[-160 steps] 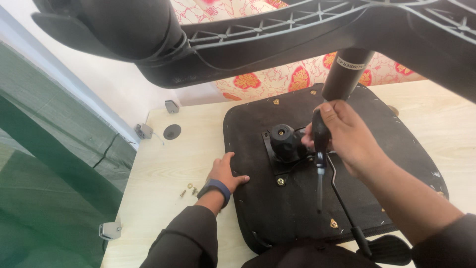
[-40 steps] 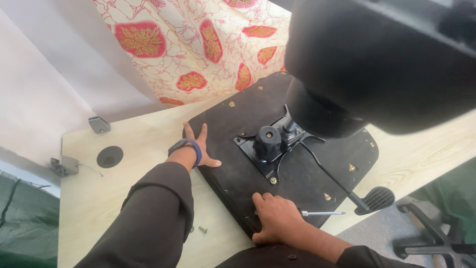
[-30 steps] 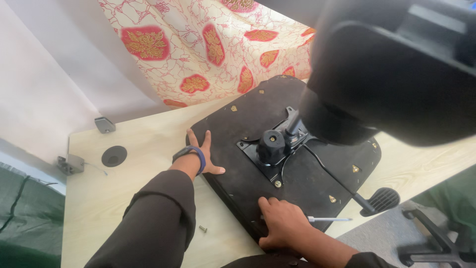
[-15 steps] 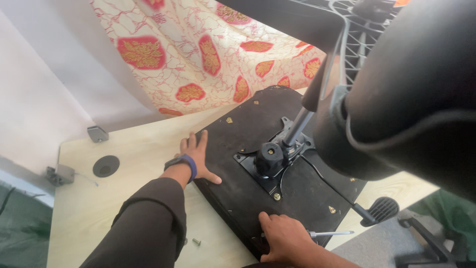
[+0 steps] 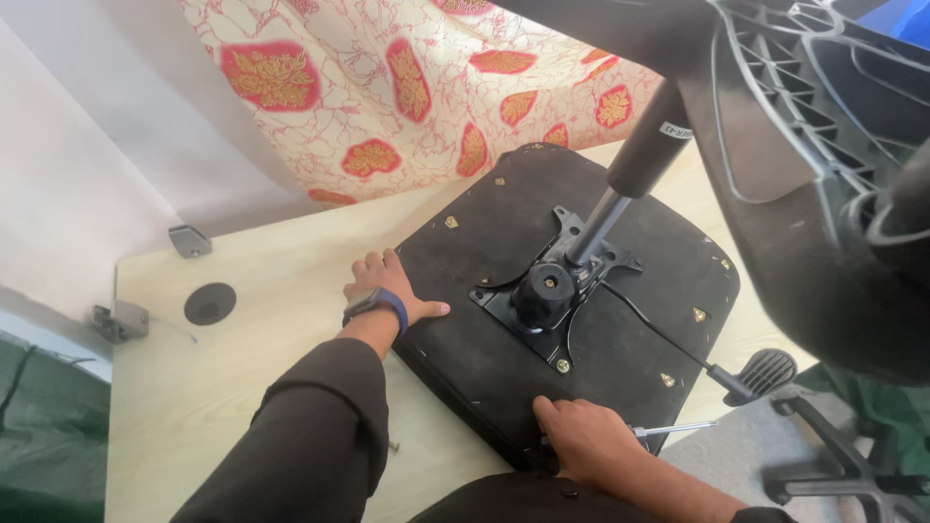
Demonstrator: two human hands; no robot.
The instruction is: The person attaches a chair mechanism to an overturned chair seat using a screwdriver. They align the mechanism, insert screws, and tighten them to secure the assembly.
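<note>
1. Lowest in frame, right of centre: right hand gripping the near edge of the black chair seat, fingers curled over the rim (palm side hidden). A thin metal tool shaft sticks out to the right from under this hand; cannot tell whether the hand actually holds it.
2. Lower left: dark sleeve of the left arm, running up toward centre.
3. Centre left: left hand, blue-strapped wristwatch at the wrist. Fingers loose and spread, pressed flat at the left edge of the seat, thumb lying on the seat, grasping nothing.
4. Seat lies upside down on the light wooden table, occupying frame centre, its right side overhanging the table edge.
5. Seat middle: black metal mechanism plate with a round knob; a gas cylinder rises from it toward upper right.
6. Right of the plate: a lever with a black paddle, beyond the seat's right edge.
7. Upper right: black plastic chair base (very close to the lens, blurred).
8. Left of table: round grommet hole.
9. Farthest, top centre: red-patterned curtain.
</note>
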